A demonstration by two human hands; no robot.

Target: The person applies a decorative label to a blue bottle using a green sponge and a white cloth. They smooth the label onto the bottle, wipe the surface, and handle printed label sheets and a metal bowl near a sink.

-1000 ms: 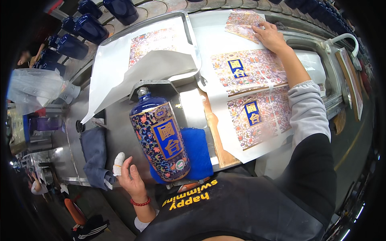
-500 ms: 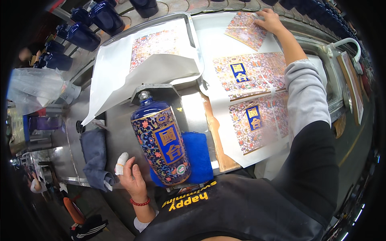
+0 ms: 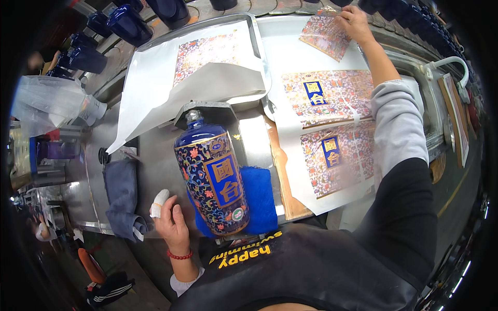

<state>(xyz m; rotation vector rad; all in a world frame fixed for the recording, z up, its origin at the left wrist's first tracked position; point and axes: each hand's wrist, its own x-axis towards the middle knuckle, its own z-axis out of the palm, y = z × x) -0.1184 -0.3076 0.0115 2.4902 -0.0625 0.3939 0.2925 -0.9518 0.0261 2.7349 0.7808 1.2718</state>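
Observation:
At the far right, my right hand (image 3: 356,25) pinches the upper corner of a small floral decal sheet (image 3: 327,39); part of that sheet's edge is hidden by the fingers. Below it, two larger floral decal sheets (image 3: 327,93) with blue label panels lie on white paper. A dark blue glass bottle (image 3: 212,181), covered in a floral pattern with a blue and gold panel, leans over a bright blue cloth (image 3: 262,199), its neck by a metal rest (image 3: 224,113). Left of the bottle, my left hand (image 3: 172,225) is apart from it, fingers loosely spread, one tip wrapped in white.
A metal tray (image 3: 266,67) with white paper and another decal sheet (image 3: 202,54) stands at the back. Several plain blue bottles (image 3: 129,25) line the conveyor behind. A grey cloth (image 3: 122,194) and a clear plastic bag (image 3: 49,106) are on the left; a wooden board (image 3: 282,176) is near the middle.
My right hand has tugged the small decal sheet slightly, and its upper corner now lifts between the fingers. The whole view has shifted a little; the left hand stays beside the bottle.

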